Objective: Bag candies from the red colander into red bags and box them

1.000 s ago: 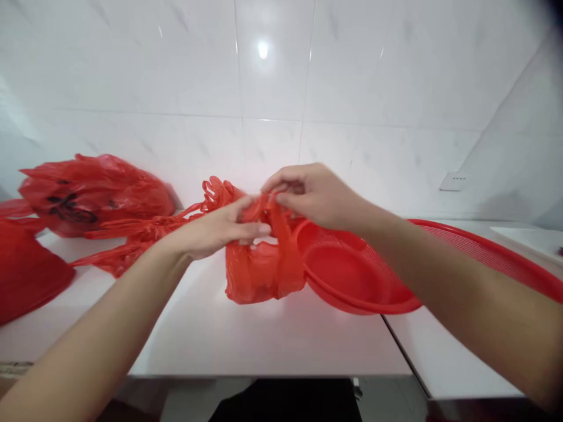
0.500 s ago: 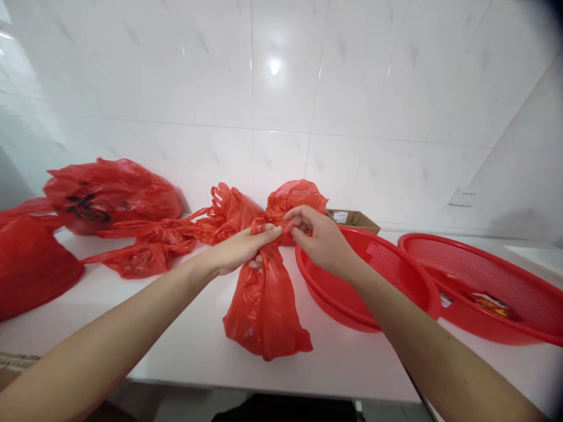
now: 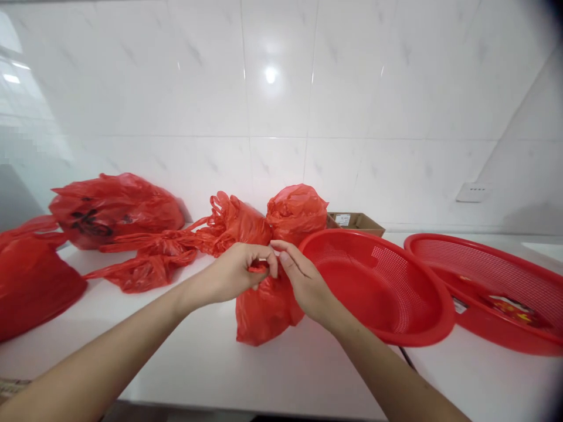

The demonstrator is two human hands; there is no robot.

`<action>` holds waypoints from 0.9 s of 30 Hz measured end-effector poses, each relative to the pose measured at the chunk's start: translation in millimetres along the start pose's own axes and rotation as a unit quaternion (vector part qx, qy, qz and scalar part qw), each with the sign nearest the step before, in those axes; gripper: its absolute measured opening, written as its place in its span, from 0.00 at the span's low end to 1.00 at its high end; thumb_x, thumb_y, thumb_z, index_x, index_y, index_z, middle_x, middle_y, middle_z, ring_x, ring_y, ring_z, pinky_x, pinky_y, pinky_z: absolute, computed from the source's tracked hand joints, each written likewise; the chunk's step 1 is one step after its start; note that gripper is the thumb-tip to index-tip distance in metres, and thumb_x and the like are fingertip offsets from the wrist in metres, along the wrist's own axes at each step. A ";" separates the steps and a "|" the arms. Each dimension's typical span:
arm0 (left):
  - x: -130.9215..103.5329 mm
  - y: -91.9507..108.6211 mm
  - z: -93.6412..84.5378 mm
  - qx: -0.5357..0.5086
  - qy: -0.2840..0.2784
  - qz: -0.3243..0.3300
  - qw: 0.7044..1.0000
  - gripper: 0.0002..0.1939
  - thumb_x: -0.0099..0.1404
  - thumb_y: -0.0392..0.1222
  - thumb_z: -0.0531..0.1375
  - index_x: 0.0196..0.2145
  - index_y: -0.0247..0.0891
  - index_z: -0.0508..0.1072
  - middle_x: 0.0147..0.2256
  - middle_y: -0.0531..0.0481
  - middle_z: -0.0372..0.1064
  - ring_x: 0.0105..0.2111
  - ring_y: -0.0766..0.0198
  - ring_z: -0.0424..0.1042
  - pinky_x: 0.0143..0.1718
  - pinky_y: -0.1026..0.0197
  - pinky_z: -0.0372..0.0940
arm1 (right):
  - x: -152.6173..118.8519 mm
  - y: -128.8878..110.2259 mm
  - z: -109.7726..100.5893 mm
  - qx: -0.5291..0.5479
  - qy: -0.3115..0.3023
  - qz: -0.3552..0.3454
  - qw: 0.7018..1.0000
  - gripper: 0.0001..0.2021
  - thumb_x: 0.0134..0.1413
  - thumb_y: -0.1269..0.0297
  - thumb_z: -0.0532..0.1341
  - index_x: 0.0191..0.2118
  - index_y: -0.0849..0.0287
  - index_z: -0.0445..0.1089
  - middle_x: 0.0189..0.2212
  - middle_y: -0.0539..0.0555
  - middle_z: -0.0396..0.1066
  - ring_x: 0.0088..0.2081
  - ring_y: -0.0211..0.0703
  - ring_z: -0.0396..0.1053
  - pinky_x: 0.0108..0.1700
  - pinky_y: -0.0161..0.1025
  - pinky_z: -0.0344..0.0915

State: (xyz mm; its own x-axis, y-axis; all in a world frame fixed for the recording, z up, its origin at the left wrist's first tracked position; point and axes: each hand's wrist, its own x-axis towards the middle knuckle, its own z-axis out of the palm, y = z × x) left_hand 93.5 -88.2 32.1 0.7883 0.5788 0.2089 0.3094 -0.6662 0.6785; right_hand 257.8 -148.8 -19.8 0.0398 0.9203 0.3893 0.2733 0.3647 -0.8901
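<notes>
So I'm standing at a white table (image 3: 197,363), with a red plastic bag (image 3: 264,316) bunched up right in front of me; call that the centre of the clock. My left hand (image 3: 244,269) is curling round its gathered neck, a bit of plastic showing between thumb and fingers. My right hand (image 3: 305,284) is leaning in with fingers fairly straight, tips right by the left ones, but can't tell if it's pinching any plastic. A red colander (image 3: 365,281) is sitting at 3 o'clock, with a larger colander (image 3: 484,255) beyond it holding a colourful packet (image 3: 512,308). A cardboard box (image 3: 363,223) is peeking out at 2. A rounded bag (image 3: 297,208) is sitting just past 12, a crumpled bag (image 3: 248,223) at 11, a dark-printed bag (image 3: 123,205) is slumping at 10, and a full bag (image 3: 33,287) is bulging at 9.
</notes>
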 end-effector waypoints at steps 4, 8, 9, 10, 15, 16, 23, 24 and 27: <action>-0.4 -8.7 13.7 0.143 0.160 0.077 0.974 0.18 0.49 0.21 0.50 0.33 0.39 0.69 0.30 0.54 0.69 0.28 0.67 0.67 0.28 0.66 0.61 | -4.7 8.9 3.5 0.048 -0.019 0.019 0.998 0.21 0.66 0.54 0.50 0.61 0.50 0.62 0.58 0.52 0.65 0.60 0.43 0.60 0.62 0.45 0.56; -3.8 -11.9 15.0 0.157 0.147 0.168 0.962 0.22 0.58 0.23 0.51 0.45 0.41 0.71 0.47 0.48 0.72 0.46 0.62 0.71 0.43 0.62 0.67 | -13.1 0.0 -5.8 0.058 -0.099 0.046 0.992 0.14 0.64 0.56 0.53 0.51 0.52 0.68 0.41 0.50 0.71 0.41 0.39 0.68 0.45 0.39 0.65; -5.7 -13.0 13.6 0.164 0.129 0.173 0.963 0.20 0.61 0.25 0.51 0.47 0.41 0.72 0.48 0.48 0.72 0.47 0.62 0.71 0.45 0.62 0.66 | -15.3 -2.4 -8.9 0.050 -0.105 0.044 0.992 0.12 0.64 0.56 0.53 0.45 0.54 0.69 0.36 0.49 0.70 0.37 0.38 0.67 0.40 0.36 0.64; -8.0 -14.8 11.9 0.172 0.106 0.167 0.965 0.19 0.64 0.28 0.51 0.48 0.41 0.72 0.49 0.48 0.72 0.48 0.61 0.72 0.46 0.62 0.66 | -18.3 -4.1 -11.7 0.030 -0.104 0.040 0.993 0.12 0.64 0.56 0.53 0.39 0.56 0.69 0.32 0.48 0.68 0.33 0.37 0.65 0.37 0.35 0.62; -32.5 -44.8 -3.4 0.182 -0.037 0.088 0.979 0.15 0.70 0.40 0.51 0.51 0.41 0.73 0.47 0.46 0.75 0.45 0.60 0.74 0.45 0.61 0.66 | -52.2 5.0 -18.9 -0.125 -0.071 0.029 0.989 0.17 0.66 0.55 0.50 0.27 0.57 0.59 0.24 0.47 0.60 0.28 0.36 0.58 0.31 0.34 0.55; -40.6 -54.7 -7.8 0.172 -0.049 0.071 0.981 0.15 0.71 0.40 0.50 0.48 0.41 0.74 0.45 0.46 0.76 0.43 0.60 0.75 0.44 0.62 0.67 | -62.5 11.0 -20.5 -0.136 -0.066 0.030 0.988 0.18 0.66 0.55 0.49 0.26 0.57 0.58 0.24 0.47 0.59 0.27 0.36 0.57 0.30 0.35 0.54; -91.4 -96.5 -12.4 0.082 -0.119 -0.078 0.986 0.16 0.71 0.42 0.49 0.37 0.39 0.76 0.37 0.49 0.77 0.36 0.63 0.75 0.39 0.65 0.66 | -115.4 57.7 -43.2 -0.133 -0.069 0.110 0.983 0.18 0.65 0.52 0.49 0.28 0.55 0.63 0.26 0.50 0.64 0.30 0.41 0.64 0.33 0.38 0.61; -92.4 -95.8 -7.0 0.078 -0.111 -0.083 0.987 0.16 0.71 0.43 0.48 0.37 0.39 0.76 0.37 0.49 0.77 0.37 0.63 0.74 0.40 0.64 0.65 | -117.2 59.9 -44.1 -0.125 -0.056 0.123 0.983 0.18 0.65 0.51 0.49 0.30 0.55 0.65 0.28 0.51 0.66 0.32 0.43 0.66 0.35 0.39 0.63; -84.2 -90.6 13.7 0.072 -0.016 -0.084 0.994 0.17 0.72 0.48 0.48 0.36 0.39 0.73 0.41 0.47 0.74 0.40 0.61 0.72 0.45 0.61 0.64 | -116.4 59.5 -34.8 -0.104 -0.012 0.162 0.981 0.16 0.64 0.50 0.50 0.42 0.53 0.70 0.38 0.54 0.71 0.42 0.47 0.70 0.44 0.43 0.67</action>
State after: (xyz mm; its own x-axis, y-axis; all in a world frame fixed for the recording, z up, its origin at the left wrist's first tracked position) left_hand 6.4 -82.9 -56.6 0.7348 0.6740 0.0767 0.5092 -0.6228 0.5939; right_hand 302.8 -239.2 -109.9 0.1345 0.9873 0.0850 0.4401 0.0173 -0.8978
